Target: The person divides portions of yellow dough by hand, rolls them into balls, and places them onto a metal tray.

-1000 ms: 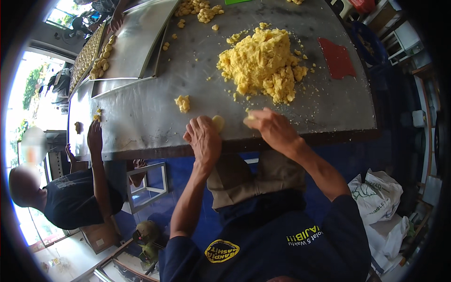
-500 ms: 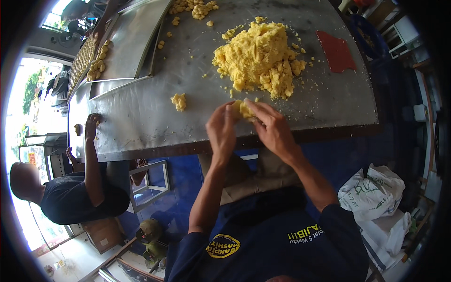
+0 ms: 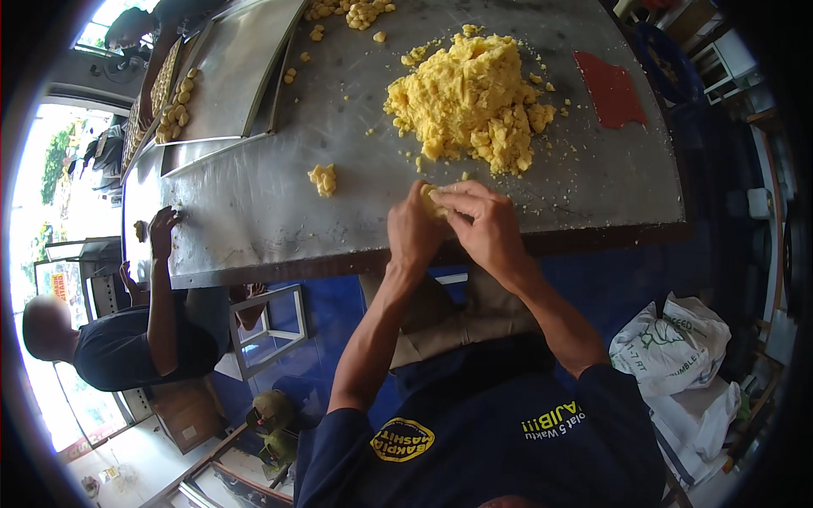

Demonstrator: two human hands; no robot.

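Observation:
Close to the near edge of the metal table, my left hand curls around a small piece of pale yellow dough. From the other side, the fingers of my right hand pinch the same piece, and together the hands hide most of it. Just beyond them rises a big crumbly mound of yellow dough, with loose crumbs scattered about it. A small lumpy clump of dough lies on the table to the left, apart from my hands.
A red flat scraper lies right of the mound. Metal trays with rounded dough balls stand at the far left. A co-worker works at the table's left end. White sacks sit on the floor at right.
My hands have drawn closer together, the left moving right, and cover more of the dough piece. At far left, another person's arm now reaches over the trays.

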